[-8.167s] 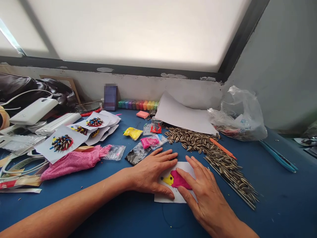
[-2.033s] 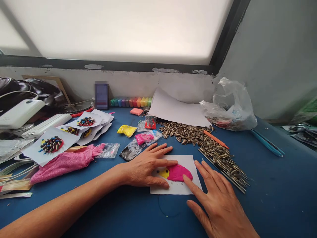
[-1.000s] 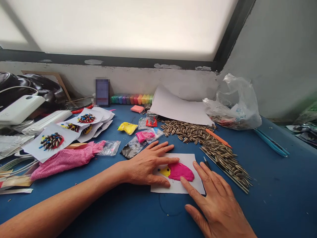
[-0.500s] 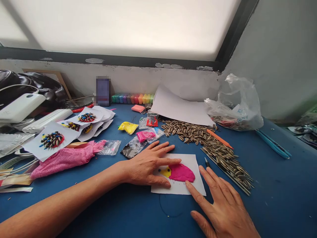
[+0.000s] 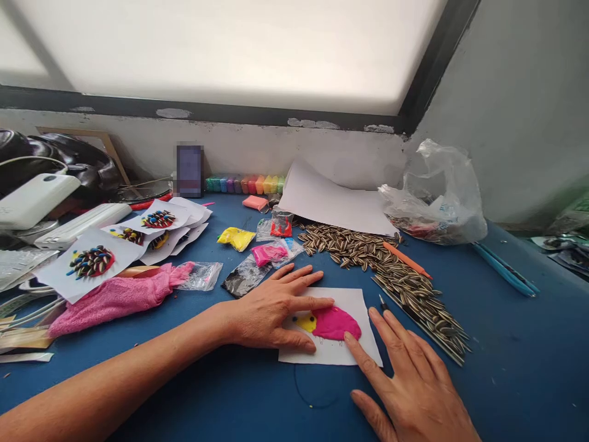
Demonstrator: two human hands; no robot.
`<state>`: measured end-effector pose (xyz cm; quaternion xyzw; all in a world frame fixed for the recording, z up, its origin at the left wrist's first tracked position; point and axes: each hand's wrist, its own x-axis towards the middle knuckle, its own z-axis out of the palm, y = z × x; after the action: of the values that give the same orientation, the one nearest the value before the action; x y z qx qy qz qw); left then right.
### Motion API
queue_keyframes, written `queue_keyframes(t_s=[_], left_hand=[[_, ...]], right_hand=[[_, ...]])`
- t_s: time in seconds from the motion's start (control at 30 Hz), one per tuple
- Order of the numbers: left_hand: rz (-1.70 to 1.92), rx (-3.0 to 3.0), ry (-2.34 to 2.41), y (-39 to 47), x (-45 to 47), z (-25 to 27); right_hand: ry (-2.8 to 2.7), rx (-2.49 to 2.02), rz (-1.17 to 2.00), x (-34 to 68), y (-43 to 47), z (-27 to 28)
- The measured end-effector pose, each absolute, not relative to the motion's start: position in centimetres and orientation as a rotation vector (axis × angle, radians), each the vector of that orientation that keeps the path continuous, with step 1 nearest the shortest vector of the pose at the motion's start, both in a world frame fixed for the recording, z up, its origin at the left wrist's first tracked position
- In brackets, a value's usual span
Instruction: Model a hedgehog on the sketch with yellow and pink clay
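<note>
- Since half a second ago, barely shifted: right hand (image 5: 409, 383) with its forefinger tip now at the lower right edge of the pink clay shape (image 5: 335, 323) rather than just below it; left hand (image 5: 271, 310) unmoved.
- Left hand lying flat, fingers spread wide and gripping nothing — forefinger stretched along the top edge of the pink clay shape, thumb along the paper below the yellow clay head (image 5: 305, 321), pinning the white paper card (image 5: 356, 353) to the blue table (image 5: 506, 368).
- Right hand likewise flat and spread, palm down, holding nothing; only the forefinger tip meeting the clay, the other fingers resting on the card's right edge and the table beside it.
- Pink clay shape near the middle of the card, pressed flat, long axis running left to right, yellow head joined at its left end.
- Key relation — clay lying ahead and to the left of the right fingertips, directly beside the left forefinger; both hands touching it, left hand closer overall.
- Just right of the card: a dark-tipped tool (image 5: 383, 302), then the spread of striped sunflower seeds (image 5: 405, 285) and an orange stick (image 5: 407, 260).
- Further left: pink cloth (image 5: 115, 298), finished seed-covered cards (image 5: 92, 263), small bags of coloured clay (image 5: 269, 253).
</note>
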<state>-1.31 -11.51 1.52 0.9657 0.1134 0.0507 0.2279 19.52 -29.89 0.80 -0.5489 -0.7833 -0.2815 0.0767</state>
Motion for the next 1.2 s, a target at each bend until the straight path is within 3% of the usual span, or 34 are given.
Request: queue_keyframes(t_s=[1.2], left_hand=[[0.113,2.658,0.338,-11.4,-1.3,1.3]], right_hand=[[-2.275,-1.794,-0.683,19.5,-28.8,0.9]])
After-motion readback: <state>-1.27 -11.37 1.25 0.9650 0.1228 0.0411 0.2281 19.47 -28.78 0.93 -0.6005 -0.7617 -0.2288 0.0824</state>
